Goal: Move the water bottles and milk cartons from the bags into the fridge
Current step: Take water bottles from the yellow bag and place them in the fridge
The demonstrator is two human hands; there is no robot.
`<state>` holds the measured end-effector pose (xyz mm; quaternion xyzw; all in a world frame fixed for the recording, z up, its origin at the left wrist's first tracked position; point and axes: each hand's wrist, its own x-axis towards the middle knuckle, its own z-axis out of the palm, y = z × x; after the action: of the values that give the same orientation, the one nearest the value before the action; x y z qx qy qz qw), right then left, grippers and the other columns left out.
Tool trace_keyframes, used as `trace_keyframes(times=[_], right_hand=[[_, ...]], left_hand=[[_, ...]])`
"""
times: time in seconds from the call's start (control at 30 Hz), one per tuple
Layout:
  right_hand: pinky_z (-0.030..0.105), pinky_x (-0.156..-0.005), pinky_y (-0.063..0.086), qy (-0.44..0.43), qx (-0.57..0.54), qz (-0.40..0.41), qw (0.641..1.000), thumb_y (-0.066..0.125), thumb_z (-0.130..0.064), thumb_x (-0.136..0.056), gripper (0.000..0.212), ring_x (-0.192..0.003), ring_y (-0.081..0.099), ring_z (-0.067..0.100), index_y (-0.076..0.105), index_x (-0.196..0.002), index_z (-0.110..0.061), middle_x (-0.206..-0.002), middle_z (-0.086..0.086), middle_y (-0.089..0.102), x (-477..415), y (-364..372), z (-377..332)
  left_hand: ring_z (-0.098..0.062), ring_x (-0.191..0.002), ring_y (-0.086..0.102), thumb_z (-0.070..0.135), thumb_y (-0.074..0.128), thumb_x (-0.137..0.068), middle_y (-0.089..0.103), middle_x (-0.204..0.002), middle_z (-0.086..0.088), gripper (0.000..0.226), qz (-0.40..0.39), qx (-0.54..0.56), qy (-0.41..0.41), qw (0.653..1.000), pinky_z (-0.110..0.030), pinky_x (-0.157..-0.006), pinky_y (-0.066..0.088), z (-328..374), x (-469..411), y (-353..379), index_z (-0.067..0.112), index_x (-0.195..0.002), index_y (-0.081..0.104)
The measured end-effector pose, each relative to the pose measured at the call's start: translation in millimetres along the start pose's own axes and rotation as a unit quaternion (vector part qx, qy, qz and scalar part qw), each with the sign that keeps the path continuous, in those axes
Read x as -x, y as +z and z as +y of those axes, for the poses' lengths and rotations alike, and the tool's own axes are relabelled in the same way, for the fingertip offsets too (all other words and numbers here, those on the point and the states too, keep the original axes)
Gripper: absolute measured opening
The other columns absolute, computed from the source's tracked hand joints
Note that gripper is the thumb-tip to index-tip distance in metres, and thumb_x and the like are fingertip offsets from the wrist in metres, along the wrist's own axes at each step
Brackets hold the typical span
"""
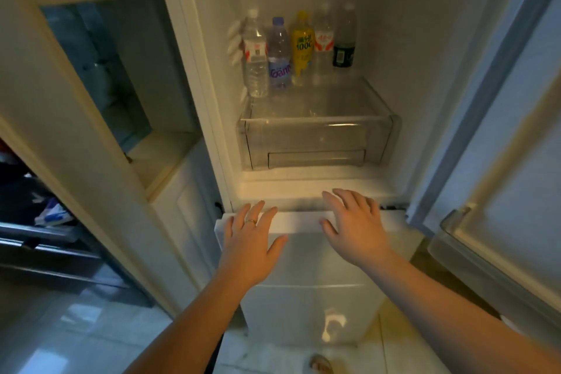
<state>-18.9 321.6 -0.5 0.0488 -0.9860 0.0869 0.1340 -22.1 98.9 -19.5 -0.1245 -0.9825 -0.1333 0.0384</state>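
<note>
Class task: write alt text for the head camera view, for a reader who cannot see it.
The left hand and right hand lie open on the top edge of a white lower drawer in an open fridge. Above, five bottles stand in a row over a clear drawer.

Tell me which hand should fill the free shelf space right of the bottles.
Right, probably: the right hand lies further in and nearer that side, while the left hand sits below the leftmost bottles. Both are empty.
</note>
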Motion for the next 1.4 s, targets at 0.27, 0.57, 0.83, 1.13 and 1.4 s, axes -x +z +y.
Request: trace_keyframes(times=[0.27,0.57,0.83,1.13,1.4], right_hand=[[0.046,-0.099,0.04,0.032,-0.002,-0.024,0.999,0.048,-0.05,-0.088,0.054,-0.126,0.049,0.026,0.052,-0.135,-0.024,-0.138,0.001,0.052,119,7,1],[0.045,-0.099,0.039,0.091,-0.022,-0.077,0.993,0.038,-0.053,-0.09,0.054,-0.127,0.047,0.024,0.048,-0.136,-0.028,-0.139,-0.002,0.051,248,13,30],[0.047,-0.101,0.039,0.099,-0.024,-0.125,0.987,0.043,-0.051,-0.09,0.052,-0.127,0.049,0.025,0.05,-0.135,-0.027,-0.137,-0.002,0.054,371,-7,120],[0.044,-0.106,0.033,0.17,-0.05,-0.146,0.973,0.042,-0.053,-0.092,0.055,-0.133,0.041,0.023,0.044,-0.141,-0.029,-0.144,-0.003,0.047,513,-52,247],[0.042,-0.105,0.033,0.273,-0.07,-0.125,0.951,0.044,-0.05,-0.092,0.056,-0.134,0.04,0.02,0.045,-0.142,-0.026,-0.144,-0.003,0.047,589,-89,326]], left_hand=[[-0.021,-0.151,-0.001,0.073,0.013,-0.088,0.01,-0.164,0.008,0.075,-0.045,0.032,0.048,0.997,-0.052,-0.12,0.009,21,103,35,0.036,-0.153,0.022],[-0.014,-0.15,-0.002,0.079,0.009,-0.086,0.011,-0.162,0.014,0.079,-0.081,0.097,0.036,0.991,-0.038,-0.119,-0.002,80,199,81,0.038,-0.152,0.023],[-0.018,-0.15,0.007,0.072,0.018,-0.087,0.019,-0.162,0.008,0.074,-0.137,0.091,0.038,0.986,-0.043,-0.12,0.007,189,275,127,0.036,-0.15,0.028],[-0.015,-0.15,0.007,0.066,0.034,-0.094,0.017,-0.162,0.011,0.066,-0.195,0.114,0.028,0.974,-0.037,-0.12,0.006,356,356,171,0.038,-0.152,0.022],[-0.014,-0.148,0.013,0.064,0.036,-0.094,0.022,-0.16,0.012,0.063,-0.234,0.098,0.136,0.958,-0.039,-0.12,0.013,458,366,206,0.039,-0.151,0.026]])
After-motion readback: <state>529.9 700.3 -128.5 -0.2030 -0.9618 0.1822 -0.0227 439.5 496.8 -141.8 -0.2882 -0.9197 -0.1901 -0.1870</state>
